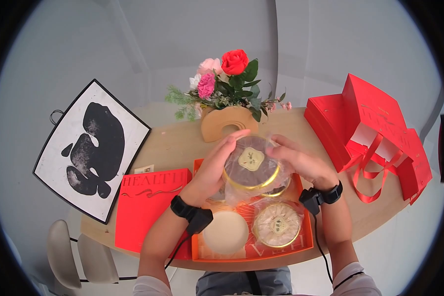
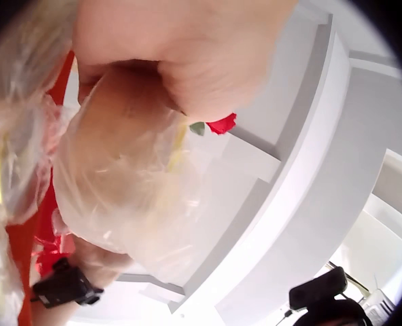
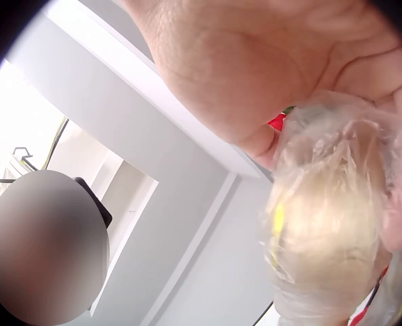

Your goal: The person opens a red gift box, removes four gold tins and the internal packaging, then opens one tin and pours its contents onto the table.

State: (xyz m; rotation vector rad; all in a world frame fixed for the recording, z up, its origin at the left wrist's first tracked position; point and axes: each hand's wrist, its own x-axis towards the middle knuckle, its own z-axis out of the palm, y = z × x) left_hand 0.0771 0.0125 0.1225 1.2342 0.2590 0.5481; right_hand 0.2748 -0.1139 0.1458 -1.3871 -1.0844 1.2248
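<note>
Both hands hold a round clear container [image 1: 251,165] with a gold rim and a cream label, wrapped in clear plastic, above an orange box [image 1: 308,237]. My left hand [image 1: 214,170] grips its left side, and my right hand [image 1: 303,160] grips its right side. The left wrist view has the left hand [image 2: 180,54] curled over the wrapped container [image 2: 119,163]; in the right wrist view the right hand [image 3: 269,68] lies against the plastic [image 3: 323,217]. Inside the box sit another wrapped container [image 1: 278,225] at front right and a pale round recess [image 1: 225,233] at front left.
A red lid marked HEALTH [image 1: 145,207] lies left of the box. A black-and-white bag [image 1: 126,143] stands at far left. Behind the hands is a wooden vase [image 1: 212,123] with flowers [image 1: 234,62]. Red bags with ribbon [image 1: 375,106] lie at right.
</note>
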